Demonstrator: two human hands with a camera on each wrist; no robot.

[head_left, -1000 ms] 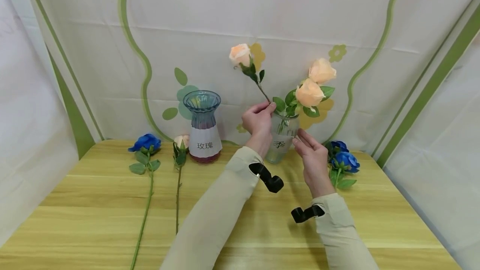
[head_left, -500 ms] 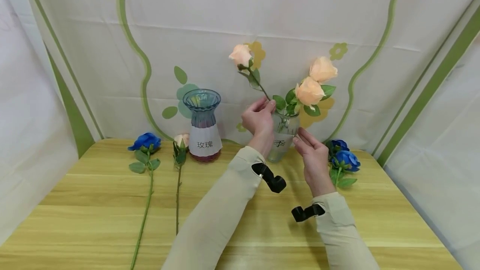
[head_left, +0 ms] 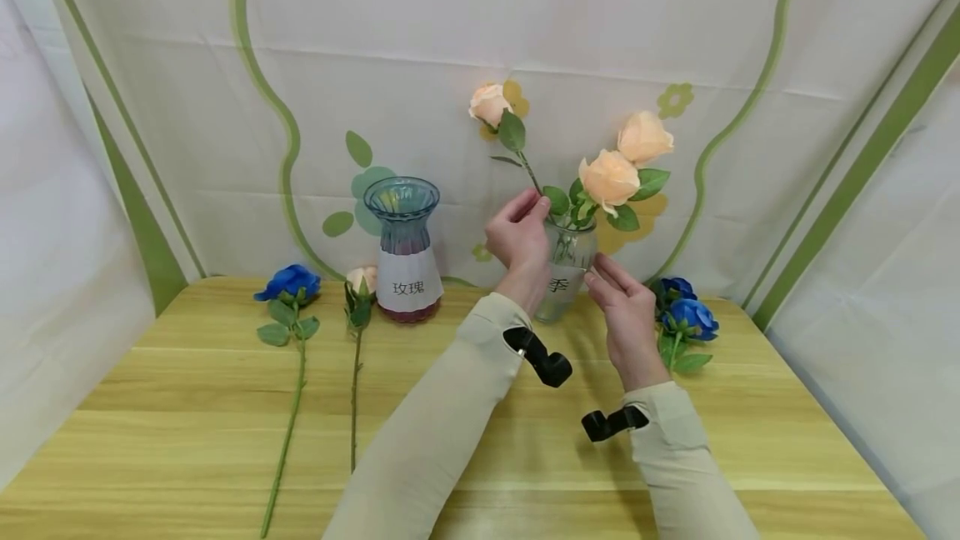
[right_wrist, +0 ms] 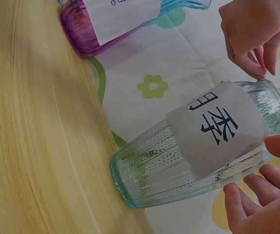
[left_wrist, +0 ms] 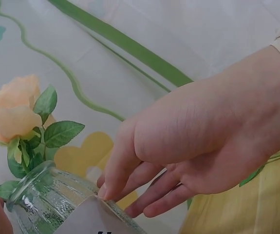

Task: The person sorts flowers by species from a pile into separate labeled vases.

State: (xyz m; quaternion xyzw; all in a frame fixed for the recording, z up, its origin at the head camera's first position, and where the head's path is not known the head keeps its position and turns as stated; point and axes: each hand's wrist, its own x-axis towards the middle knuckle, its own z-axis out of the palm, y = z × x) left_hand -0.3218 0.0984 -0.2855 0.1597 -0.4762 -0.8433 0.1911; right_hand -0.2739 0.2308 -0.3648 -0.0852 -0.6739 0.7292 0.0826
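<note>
At the rim of a clear glass vase (head_left: 576, 252), my left hand (head_left: 519, 240) pinches the stem of a peach rose (head_left: 490, 104) leaning up and left. Its lower stem is hidden behind that hand. My right hand (head_left: 624, 315) holds the vase by its right side, thumb near the paper label (right_wrist: 217, 129) and fingers along the glass. Two more peach roses (head_left: 611, 180) with green leaves stand in the vase, tipped to the right. In the left wrist view, the right hand (left_wrist: 188, 141) touches the glass just below the mouth.
A blue-and-purple glass vase (head_left: 405, 215) with a white label stands to the left. Beside it lie a pale rose (head_left: 360, 307) and a blue rose (head_left: 292, 283) on the wooden table (head_left: 187, 440). Blue roses (head_left: 688, 319) lie at the right. A printed cloth (head_left: 420, 23) hangs behind.
The peach rose in my left hand has turned, its leaves now facing differently, and its bloom has shifted slightly right. The front rose in the vase has moved a little left. Both hands stay put.
</note>
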